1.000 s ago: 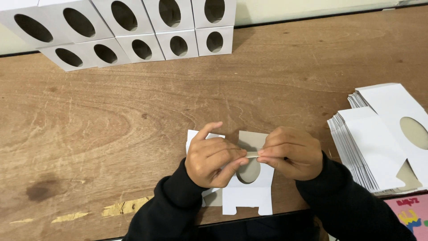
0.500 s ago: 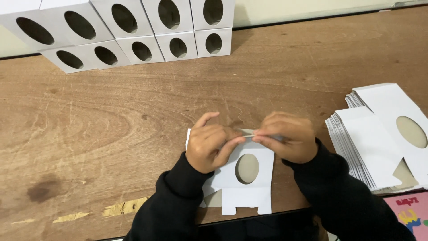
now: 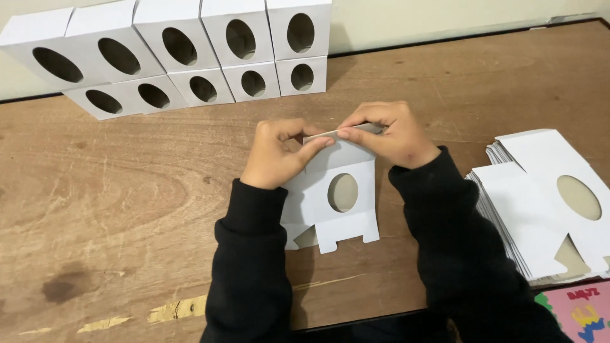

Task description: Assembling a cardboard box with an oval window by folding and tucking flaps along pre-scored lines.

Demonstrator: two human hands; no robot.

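Note:
A flat white cardboard box blank with an oval cut-out lies on the wooden table in front of me. My left hand pinches its far top flap from the left. My right hand pinches the same flap from the right, fingertips nearly meeting in the middle. The flap is bent up along its crease. Both arms are in black sleeves.
Several assembled white boxes with oval holes are stacked in two rows along the table's far edge at the left. A stack of flat blanks lies at the right. A pink printed mat corner shows at the bottom right.
Both hands have moved away from me along the blank to its far flap. The blank's oval hole, covered a second ago, is now in plain view.

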